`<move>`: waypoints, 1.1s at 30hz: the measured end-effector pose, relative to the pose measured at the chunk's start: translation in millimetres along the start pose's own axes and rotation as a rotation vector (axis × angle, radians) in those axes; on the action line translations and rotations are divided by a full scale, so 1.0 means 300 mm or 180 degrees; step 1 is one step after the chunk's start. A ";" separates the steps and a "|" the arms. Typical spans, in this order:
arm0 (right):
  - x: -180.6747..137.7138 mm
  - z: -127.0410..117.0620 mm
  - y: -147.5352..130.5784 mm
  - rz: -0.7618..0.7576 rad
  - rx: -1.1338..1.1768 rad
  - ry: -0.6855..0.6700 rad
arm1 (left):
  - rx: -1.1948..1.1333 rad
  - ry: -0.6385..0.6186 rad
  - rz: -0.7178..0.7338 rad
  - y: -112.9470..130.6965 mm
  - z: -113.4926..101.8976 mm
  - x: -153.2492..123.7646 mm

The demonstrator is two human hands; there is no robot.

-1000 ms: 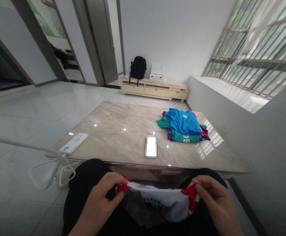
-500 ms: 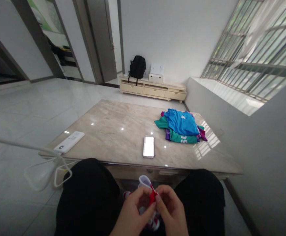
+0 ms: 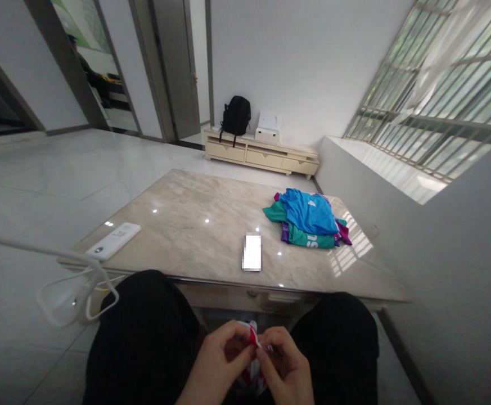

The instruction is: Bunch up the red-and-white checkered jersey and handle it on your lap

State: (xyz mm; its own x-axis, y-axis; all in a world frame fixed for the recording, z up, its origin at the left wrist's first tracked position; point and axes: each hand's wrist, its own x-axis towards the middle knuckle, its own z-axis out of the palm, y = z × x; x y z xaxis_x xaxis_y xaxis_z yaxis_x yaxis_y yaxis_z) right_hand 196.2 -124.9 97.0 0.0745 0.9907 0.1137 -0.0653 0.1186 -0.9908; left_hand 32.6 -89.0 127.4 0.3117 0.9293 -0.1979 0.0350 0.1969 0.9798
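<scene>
Between my knees, a red and white piece of cloth (image 3: pixel 251 371) hangs bunched up from my fingers. My left hand (image 3: pixel 222 357) pinches it from the left with thumb and forefinger. From the other side my right hand (image 3: pixel 285 357) pinches the same edge, its fingertips close to the left ones. Most of the cloth is hidden behind the hands, so its kind cannot be made out. A stack of shirts (image 3: pixel 310 212) lies beyond on the table, a blue one on top of green and purple ones.
The marble-topped table (image 3: pixel 186 236) has its front edge just past my knees. A bright, pixelated rectangle (image 3: pixel 252 252) and a long white device (image 3: pixel 114 242) lie on it. A white cable (image 3: pixel 43 248) crosses at left. A black backpack (image 3: pixel 235 115) rests on a low cabinet (image 3: pixel 266 156).
The white part of the cloth that stood up above my left hand has dropped lower. Both hands keep their pinch and sit slightly further left in view.
</scene>
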 end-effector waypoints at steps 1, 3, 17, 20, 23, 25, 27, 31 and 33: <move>0.001 0.006 -0.003 0.0017 0.0004 0.0045 | -0.0063 -0.0007 -0.0024 -0.002 -0.005 0.001; 0.005 0.013 -0.017 0.0077 0.0054 0.0069 | -0.0156 -0.0028 -0.0046 -0.002 -0.014 0.002; 0.064 -0.048 -0.041 0.0533 0.0109 0.0063 | 0.1066 -0.0344 0.0511 0.030 -0.021 -0.035; 0.089 -0.060 -0.061 0.0496 -0.0044 0.0166 | 0.1200 0.0065 0.0751 0.000 -0.050 -0.006; 0.102 -0.071 -0.072 0.0432 0.0024 0.0020 | 0.1353 0.0639 0.1049 -0.038 -0.092 0.048; 0.108 -0.077 -0.076 0.0415 0.0165 -0.0176 | 0.1149 0.0539 0.0879 -0.057 -0.120 0.087; 0.117 -0.083 -0.077 0.0459 0.0321 -0.0321 | 0.0718 -0.0097 0.0463 -0.060 -0.145 0.116; 0.146 -0.106 -0.070 0.0641 0.0581 -0.0250 | 0.0469 -0.1071 0.0132 -0.026 -0.178 0.125; 0.158 -0.114 -0.063 0.0691 0.0676 -0.0096 | 0.0757 -0.1042 0.0270 -0.003 -0.182 0.117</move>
State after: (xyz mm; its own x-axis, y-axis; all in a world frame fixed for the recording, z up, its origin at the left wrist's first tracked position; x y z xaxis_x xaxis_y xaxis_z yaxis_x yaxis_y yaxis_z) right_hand 235.1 -82.4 118.7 0.0066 0.9956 -0.0937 -0.2834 -0.0880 -0.9549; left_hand -8.3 -39.6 117.9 0.6072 0.7832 -0.1342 0.2026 0.0107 0.9792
